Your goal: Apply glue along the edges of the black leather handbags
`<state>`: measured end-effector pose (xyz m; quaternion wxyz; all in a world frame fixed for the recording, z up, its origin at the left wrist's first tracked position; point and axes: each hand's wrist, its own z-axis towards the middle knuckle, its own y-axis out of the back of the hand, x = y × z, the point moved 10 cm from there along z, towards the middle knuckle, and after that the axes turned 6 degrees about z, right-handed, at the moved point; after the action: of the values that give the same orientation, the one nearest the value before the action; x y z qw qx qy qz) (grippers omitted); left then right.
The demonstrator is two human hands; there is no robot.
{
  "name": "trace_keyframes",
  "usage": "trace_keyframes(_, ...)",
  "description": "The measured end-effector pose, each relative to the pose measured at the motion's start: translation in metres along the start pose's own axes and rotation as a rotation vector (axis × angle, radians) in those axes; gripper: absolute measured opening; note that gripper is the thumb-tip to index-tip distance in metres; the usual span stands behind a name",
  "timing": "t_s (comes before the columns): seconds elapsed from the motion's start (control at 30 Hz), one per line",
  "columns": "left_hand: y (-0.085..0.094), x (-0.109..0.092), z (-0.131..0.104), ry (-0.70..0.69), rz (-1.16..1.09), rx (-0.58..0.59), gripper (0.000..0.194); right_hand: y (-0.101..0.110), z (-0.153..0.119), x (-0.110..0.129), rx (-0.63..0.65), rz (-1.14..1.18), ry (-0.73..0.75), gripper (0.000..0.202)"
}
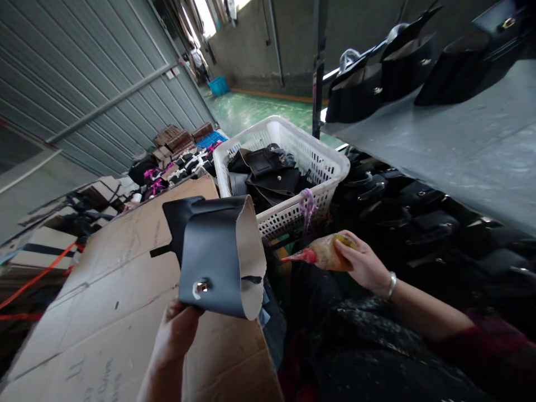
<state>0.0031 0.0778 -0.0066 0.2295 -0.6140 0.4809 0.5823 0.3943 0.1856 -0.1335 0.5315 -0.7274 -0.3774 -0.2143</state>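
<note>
My left hand [180,324] grips the lower edge of a black handbag body [213,257], holding it over a cardboard-covered table. The bag's pale lining shows through its open side, and a small gold clasp sits near the bottom corner. A black flap with a narrow strap sticks out on its left. In my right hand [364,262] is a squeeze glue bottle [330,252], yellowish and stained, its red nozzle pointing left toward the bag. The nozzle tip is apart from the bag. My left fingertips are partly hidden behind the bag.
A white plastic basket [288,125] holding black bag pieces stands beyond the table's cardboard [117,301]. Black bags [402,72] line a grey shelf [473,139] on the right, with more below. Stacked parts [171,162] lie at the far left. A person [197,60] stands in the distance.
</note>
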Motion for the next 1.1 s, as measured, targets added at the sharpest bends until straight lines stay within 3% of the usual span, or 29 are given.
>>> trace_keyframes(0.23,-0.012,0.0,0.0,0.054,0.037,0.134,0.009,-0.019,0.023,0.022,0.067,-0.245,0.281,0.033)
trace_keyframes(0.4,-0.01,0.014,0.002,0.106,0.026,0.147,0.011,-0.038,0.021,0.042,0.107,-0.544,0.502,0.021)
trace_keyframes(0.5,-0.01,0.016,0.003,0.116,0.003,0.16,0.01,-0.045,0.022,0.045,0.115,-0.633,0.561,0.017)
trace_keyframes(0.73,-0.008,0.012,0.004,0.084,0.035,0.127,0.011,-0.043,0.023,0.026,0.141,-0.686,0.527,0.02)
trace_keyframes(0.97,-0.008,0.02,0.006,0.093,-0.012,0.152,0.015,-0.031,0.016,-0.006,0.175,-0.61,0.31,0.03)
trace_keyframes(1.1,-0.007,0.02,0.005,0.099,-0.032,0.146,0.021,-0.028,0.018,-0.006,0.159,-0.578,0.288,0.035)
